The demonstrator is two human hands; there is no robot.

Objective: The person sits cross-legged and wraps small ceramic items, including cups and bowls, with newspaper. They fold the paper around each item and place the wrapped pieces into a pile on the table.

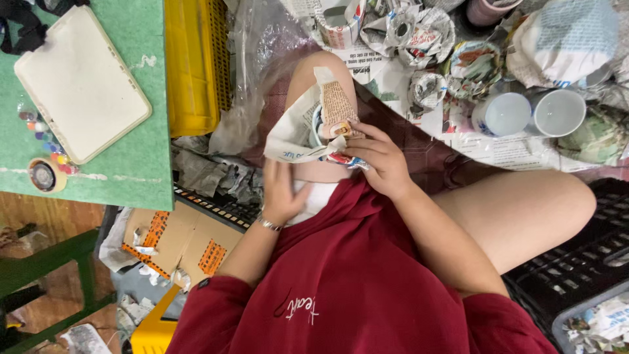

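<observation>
A sheet of newspaper [298, 134] sits in the middle of the frame, on the person's lap, folded loosely around a cup [316, 128] whose pale rim just shows inside the paper. The sheet is white with grey print, with a brownish printed strip on its upper flap.

From the left: a green table [141, 164] fills the upper left, bearing a cream rectangular tray [82, 78], a row of small coloured paint spots and a round tape roll [43, 176]. Just right of it stands a yellow crate [190, 65], then crumpled clear plastic film [255, 59]. Below the table lies a flattened cardboard box [173, 242] with orange and black labels.

The left hand [283, 193] presses flat, fingers spread, against the underside of the newspaper. The right hand [377, 157] is closed, pinching the paper's folded edge over the cup.

In the upper right, several cups wrapped in newspaper [426, 33] crowd together on spread sheets, and two bare white cups [531, 113] lie on their sides beside them. A black crate [590, 255] occupies the lower right, holding more wrapped paper bundles.
</observation>
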